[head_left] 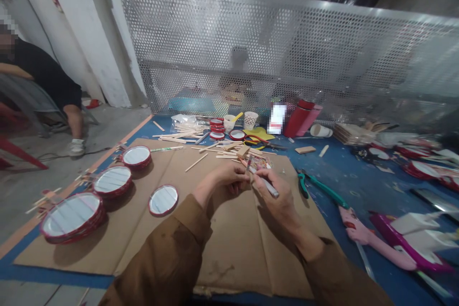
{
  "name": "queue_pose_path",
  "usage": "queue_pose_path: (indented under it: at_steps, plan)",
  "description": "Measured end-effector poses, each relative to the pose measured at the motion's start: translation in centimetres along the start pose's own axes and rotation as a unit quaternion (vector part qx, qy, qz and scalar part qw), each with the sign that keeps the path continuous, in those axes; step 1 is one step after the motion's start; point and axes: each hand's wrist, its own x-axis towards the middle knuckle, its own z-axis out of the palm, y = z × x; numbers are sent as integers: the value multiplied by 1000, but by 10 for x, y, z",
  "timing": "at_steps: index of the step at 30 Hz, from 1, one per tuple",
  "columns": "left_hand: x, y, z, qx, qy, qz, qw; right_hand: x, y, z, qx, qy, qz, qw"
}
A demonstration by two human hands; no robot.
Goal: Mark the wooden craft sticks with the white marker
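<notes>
Over the cardboard sheet [229,248], my left hand [229,177] is closed, pinching a small flat stick [248,163] that points upward. Close beside it, my right hand [274,191] grips a slim grey-white pen-like tool [269,187]; its tip lies near the left fingers, and I cannot tell whether it is a marker or a cutter. A round mirror with a red rim [163,200] lies flat left of my hands. Further left stand three stacks of red-rimmed round mirrors, the nearest stack [73,217] being the largest, with sticks protruding at their left sides.
Loose wooden sticks [186,134], scissors [263,142] and paper cups [250,120] lie behind the cardboard. Teal-handled pliers [322,189] and a magenta power strip [394,244] are at right. A perforated metal panel [215,33] stands behind; a seated person [46,71] is at left.
</notes>
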Motion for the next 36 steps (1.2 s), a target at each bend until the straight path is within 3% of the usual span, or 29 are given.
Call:
queue_pose_path:
  at_steps: [5, 36]
  plan:
    - [-2, 3, 2, 76, 10, 4, 997, -1, 2, 2, 5, 4, 2, 1000]
    - [-2, 1, 0, 78, -8, 21, 997, 2, -6, -3, 2, -10, 27, 1000]
